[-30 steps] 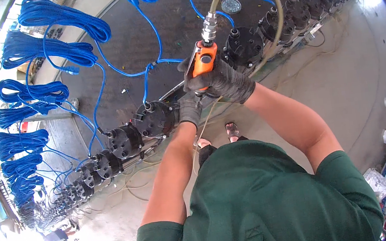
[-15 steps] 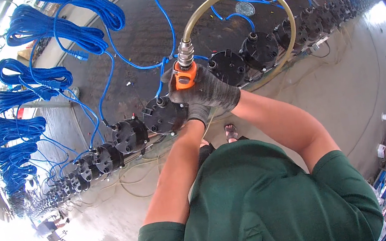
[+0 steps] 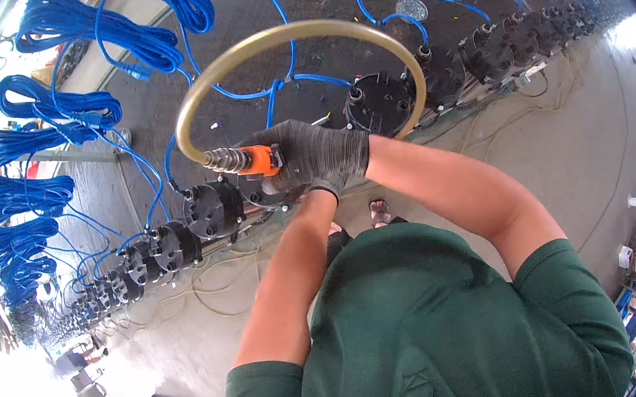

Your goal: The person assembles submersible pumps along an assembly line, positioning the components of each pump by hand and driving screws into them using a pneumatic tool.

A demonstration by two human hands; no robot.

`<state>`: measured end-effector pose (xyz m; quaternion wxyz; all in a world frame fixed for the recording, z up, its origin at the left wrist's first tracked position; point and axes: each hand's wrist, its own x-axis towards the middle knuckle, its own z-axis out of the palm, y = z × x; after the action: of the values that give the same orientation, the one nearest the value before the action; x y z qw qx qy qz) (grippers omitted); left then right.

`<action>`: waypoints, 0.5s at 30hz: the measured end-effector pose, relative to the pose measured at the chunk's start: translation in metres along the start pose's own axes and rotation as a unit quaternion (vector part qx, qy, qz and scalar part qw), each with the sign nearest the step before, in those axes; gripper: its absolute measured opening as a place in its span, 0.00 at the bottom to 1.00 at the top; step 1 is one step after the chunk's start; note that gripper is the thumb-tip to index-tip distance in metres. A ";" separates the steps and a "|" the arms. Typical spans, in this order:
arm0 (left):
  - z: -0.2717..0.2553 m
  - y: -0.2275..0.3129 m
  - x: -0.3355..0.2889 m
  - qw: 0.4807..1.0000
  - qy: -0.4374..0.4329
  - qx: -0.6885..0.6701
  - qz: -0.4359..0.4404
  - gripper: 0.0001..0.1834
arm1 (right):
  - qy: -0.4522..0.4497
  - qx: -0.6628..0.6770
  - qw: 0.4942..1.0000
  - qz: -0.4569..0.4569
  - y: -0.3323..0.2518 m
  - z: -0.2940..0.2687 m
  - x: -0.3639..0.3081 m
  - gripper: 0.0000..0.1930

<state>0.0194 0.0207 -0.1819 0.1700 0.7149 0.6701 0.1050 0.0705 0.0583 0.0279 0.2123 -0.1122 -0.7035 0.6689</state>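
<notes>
My right hand (image 3: pixel 315 149), in a dark grey knit glove, is closed around an orange air tool (image 3: pixel 258 160). A metal coupling (image 3: pixel 226 161) on the tool points left, and a yellowish air hose (image 3: pixel 288 34) loops from it up and over to the right. My left hand (image 3: pixel 330 183), gloved too, lies beneath the right one, and its fingers are hidden. Both hands are over a round black housing (image 3: pixel 258 198), mostly covered by them. Another black housing (image 3: pixel 211 210) stands just left of it, and one more black housing (image 3: pixel 379 102) is to the right.
Black housings run in a long diagonal row along the edge of a dark work surface (image 3: pixel 246 15). Blue cables rise from them to coiled blue cable bundles (image 3: pixel 96 35) hanging at the left. A clear round lid-like thing (image 3: pixel 411 9) lies farther back. Thin hoses (image 3: pixel 214 292) trail on the floor.
My right hand has turned the air tool from upright to pointing left and drawn slightly lower. The hose loop has swung left with it. The left hand stays below, nearly in place.
</notes>
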 end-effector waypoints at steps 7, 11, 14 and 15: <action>-0.065 0.025 -0.091 0.953 -0.043 0.225 0.199 0.25 | 0.040 -0.141 0.988 -0.054 0.040 -0.014 0.006 0.18; -0.157 0.026 -0.140 0.968 0.185 -0.021 0.167 0.19 | 0.031 -0.161 0.984 -0.065 0.019 -0.014 -0.001 0.19; -0.187 0.002 -0.134 0.948 0.310 0.001 0.076 0.16 | 0.013 -0.109 0.993 -0.048 0.029 -0.015 -0.004 0.19; -0.192 -0.004 -0.123 0.942 0.335 0.014 0.027 0.16 | 0.015 -0.062 0.997 -0.044 0.031 -0.016 -0.006 0.18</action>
<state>-0.0667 -0.0817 0.0023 -0.0772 0.6585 0.6703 0.3333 0.0788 0.0723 -0.0030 0.2449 -0.1040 -0.7444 0.6124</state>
